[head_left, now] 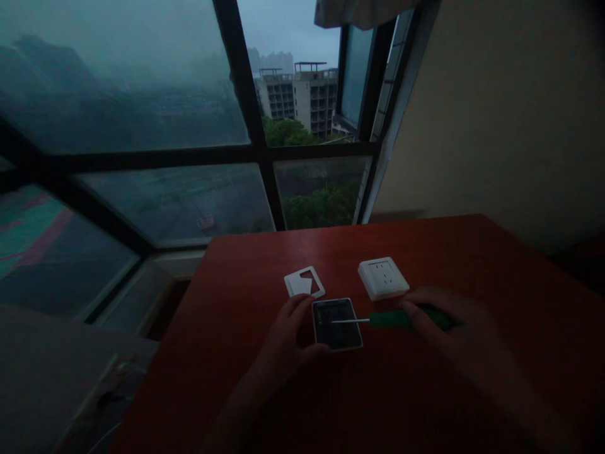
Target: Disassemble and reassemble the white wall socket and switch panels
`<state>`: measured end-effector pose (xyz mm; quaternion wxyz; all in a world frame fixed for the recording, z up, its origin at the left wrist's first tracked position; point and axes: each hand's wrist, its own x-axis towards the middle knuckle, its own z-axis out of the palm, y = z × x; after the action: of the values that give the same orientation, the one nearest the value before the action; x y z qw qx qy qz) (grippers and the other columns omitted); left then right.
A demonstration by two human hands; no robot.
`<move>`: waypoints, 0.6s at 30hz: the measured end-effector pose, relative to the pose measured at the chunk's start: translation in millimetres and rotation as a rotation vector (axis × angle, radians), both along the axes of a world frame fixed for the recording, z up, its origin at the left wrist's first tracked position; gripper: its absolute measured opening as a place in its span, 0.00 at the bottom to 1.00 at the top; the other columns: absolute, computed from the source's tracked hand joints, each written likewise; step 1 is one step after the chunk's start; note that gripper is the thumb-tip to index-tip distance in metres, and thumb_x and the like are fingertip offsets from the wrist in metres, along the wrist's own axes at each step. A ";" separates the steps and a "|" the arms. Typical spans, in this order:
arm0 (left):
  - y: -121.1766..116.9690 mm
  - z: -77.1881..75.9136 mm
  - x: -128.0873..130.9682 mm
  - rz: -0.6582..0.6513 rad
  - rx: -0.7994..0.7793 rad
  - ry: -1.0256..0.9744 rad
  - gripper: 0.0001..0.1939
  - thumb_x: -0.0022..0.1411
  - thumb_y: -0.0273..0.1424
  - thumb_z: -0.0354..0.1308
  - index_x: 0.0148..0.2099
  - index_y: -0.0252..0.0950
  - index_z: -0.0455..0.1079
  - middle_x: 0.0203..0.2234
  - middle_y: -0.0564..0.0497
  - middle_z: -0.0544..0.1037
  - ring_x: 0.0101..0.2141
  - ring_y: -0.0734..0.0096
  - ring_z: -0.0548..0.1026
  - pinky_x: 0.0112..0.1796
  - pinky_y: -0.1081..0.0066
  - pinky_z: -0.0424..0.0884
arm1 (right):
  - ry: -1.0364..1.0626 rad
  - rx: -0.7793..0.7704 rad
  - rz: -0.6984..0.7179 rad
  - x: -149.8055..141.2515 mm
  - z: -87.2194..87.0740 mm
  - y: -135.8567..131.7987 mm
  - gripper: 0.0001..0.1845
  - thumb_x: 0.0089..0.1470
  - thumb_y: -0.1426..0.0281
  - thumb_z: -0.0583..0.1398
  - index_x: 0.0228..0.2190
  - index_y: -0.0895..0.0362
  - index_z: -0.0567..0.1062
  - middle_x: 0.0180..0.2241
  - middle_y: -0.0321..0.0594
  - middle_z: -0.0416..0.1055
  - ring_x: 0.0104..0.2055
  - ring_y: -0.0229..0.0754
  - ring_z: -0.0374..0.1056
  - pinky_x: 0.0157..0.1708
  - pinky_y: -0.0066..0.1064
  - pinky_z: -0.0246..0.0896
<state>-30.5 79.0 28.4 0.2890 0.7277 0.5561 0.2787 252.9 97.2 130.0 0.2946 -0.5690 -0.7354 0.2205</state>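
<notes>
In a dimly lit room, on a reddish-brown table (449,243), a dark square unit with a pale rim (338,335) sits just below the center of the frame, its dark face turned up. A person's left hand (293,337) grasps it along its left side, fingers at the far corner and thumb at the near edge. The right hand (466,323), at lower right, is closed around the green handle of a screwdriver (390,320), the metal shaft pointing left over the unit's face; whether the tip touches cannot be told. Just beyond the unit lies a white frame (319,291) with a white piece (300,285) across part of its opening. To the upper right of the unit, near the right hand's fingertips, rests a white socket (384,278), its slots facing up. Dark-barred windows (258,135) fill the upper left, looking out on a multistory building (316,98) and green trees (289,131), while a plain wall (501,120) occupies the upper right.
</notes>
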 end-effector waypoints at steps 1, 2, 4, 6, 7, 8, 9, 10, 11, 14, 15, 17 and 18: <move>-0.2 -1.4 0.4 -0.010 -0.013 -0.005 0.44 0.48 0.30 0.71 0.64 0.45 0.54 0.62 0.43 0.58 0.61 0.51 0.59 0.58 0.50 0.59 | -0.018 0.028 0.016 -2.5 4.1 0.8 0.10 0.56 0.61 0.56 0.31 0.50 0.76 0.34 0.38 0.77 0.36 0.46 0.73 0.36 0.36 0.66; -0.3 -2.6 1.0 -0.016 -0.022 -0.011 0.45 0.47 0.31 0.71 0.64 0.45 0.54 0.62 0.43 0.57 0.61 0.50 0.59 0.58 0.49 0.58 | -0.037 0.052 0.034 -4.7 7.8 2.0 0.10 0.56 0.62 0.56 0.30 0.50 0.76 0.34 0.38 0.77 0.35 0.46 0.73 0.35 0.36 0.66; -0.4 -4.2 2.2 -0.020 -0.034 -0.025 0.44 0.47 0.31 0.71 0.64 0.45 0.55 0.62 0.43 0.58 0.61 0.50 0.59 0.58 0.48 0.58 | -0.073 0.096 0.076 -8.2 13.3 4.9 0.10 0.56 0.63 0.56 0.30 0.50 0.76 0.32 0.38 0.77 0.34 0.45 0.73 0.33 0.35 0.65; -0.5 -4.7 3.6 -0.020 -0.032 -0.040 0.44 0.47 0.30 0.71 0.64 0.45 0.56 0.62 0.43 0.60 0.60 0.51 0.60 0.59 0.49 0.58 | -0.104 0.136 0.118 -10.8 16.5 8.3 0.09 0.56 0.63 0.56 0.30 0.51 0.76 0.31 0.37 0.77 0.32 0.43 0.72 0.32 0.34 0.65; -0.5 -4.6 4.2 -0.019 -0.027 -0.047 0.44 0.47 0.29 0.71 0.64 0.45 0.56 0.61 0.44 0.60 0.60 0.52 0.60 0.59 0.50 0.59 | -0.118 0.151 0.138 -12.0 17.5 9.9 0.09 0.56 0.64 0.56 0.31 0.51 0.76 0.31 0.37 0.76 0.32 0.43 0.72 0.32 0.33 0.64; -0.5 -4.4 4.7 -0.019 -0.022 -0.052 0.44 0.47 0.29 0.71 0.63 0.45 0.56 0.61 0.44 0.61 0.60 0.52 0.60 0.59 0.50 0.59 | -0.130 0.161 0.155 -13.1 18.2 11.2 0.09 0.56 0.64 0.56 0.31 0.51 0.76 0.31 0.36 0.76 0.32 0.42 0.72 0.31 0.33 0.64; -0.5 -4.1 5.2 -0.018 -0.018 -0.056 0.44 0.47 0.29 0.71 0.63 0.45 0.56 0.61 0.44 0.61 0.60 0.52 0.61 0.58 0.51 0.59 | -0.139 0.165 0.168 -14.2 18.9 12.3 0.09 0.56 0.65 0.56 0.31 0.51 0.76 0.31 0.36 0.76 0.32 0.42 0.72 0.31 0.32 0.64; -0.5 -3.8 5.6 -0.020 -0.018 -0.058 0.44 0.47 0.29 0.71 0.63 0.45 0.56 0.61 0.44 0.61 0.60 0.53 0.61 0.58 0.51 0.59 | -0.146 0.164 0.179 -15.4 19.5 13.0 0.08 0.56 0.65 0.56 0.31 0.51 0.76 0.31 0.36 0.76 0.32 0.42 0.72 0.31 0.32 0.64; -0.5 -3.4 5.9 -0.022 -0.019 -0.061 0.44 0.47 0.28 0.71 0.63 0.44 0.56 0.60 0.44 0.61 0.60 0.53 0.61 0.58 0.51 0.59 | -0.150 0.164 0.186 -16.5 20.0 13.4 0.08 0.56 0.66 0.56 0.31 0.51 0.76 0.31 0.36 0.76 0.32 0.42 0.72 0.31 0.32 0.64; -0.4 -2.6 6.5 -0.023 -0.028 -0.067 0.44 0.47 0.28 0.71 0.63 0.44 0.56 0.61 0.43 0.61 0.60 0.52 0.61 0.58 0.51 0.59 | -0.156 0.157 0.194 -19.8 21.5 13.5 0.08 0.56 0.66 0.56 0.31 0.51 0.76 0.31 0.36 0.77 0.32 0.42 0.72 0.31 0.32 0.63; -0.3 -2.5 6.7 -0.022 -0.028 -0.069 0.44 0.47 0.28 0.71 0.63 0.44 0.56 0.61 0.43 0.61 0.60 0.52 0.61 0.58 0.50 0.59 | -0.157 0.155 0.195 -20.7 21.9 13.4 0.08 0.56 0.66 0.56 0.31 0.52 0.76 0.31 0.36 0.77 0.32 0.41 0.72 0.31 0.32 0.63; -0.2 -2.8 6.9 -0.021 -0.028 -0.070 0.44 0.47 0.29 0.71 0.63 0.44 0.56 0.61 0.43 0.61 0.60 0.51 0.60 0.58 0.49 0.59 | -0.159 0.153 0.193 -21.8 22.4 13.3 0.08 0.56 0.66 0.56 0.30 0.52 0.76 0.31 0.36 0.76 0.31 0.41 0.72 0.31 0.32 0.63; -0.1 -3.1 6.9 -0.020 -0.027 -0.071 0.44 0.46 0.29 0.71 0.63 0.44 0.56 0.61 0.43 0.60 0.60 0.51 0.60 0.58 0.49 0.59 | -0.161 0.153 0.192 -22.0 22.5 13.3 0.08 0.55 0.66 0.56 0.30 0.52 0.76 0.30 0.36 0.76 0.31 0.41 0.72 0.30 0.32 0.63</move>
<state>-23.6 78.9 25.2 0.3213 0.7189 0.5418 0.2938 230.9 110.5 152.4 0.2548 -0.4878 -0.8223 0.1449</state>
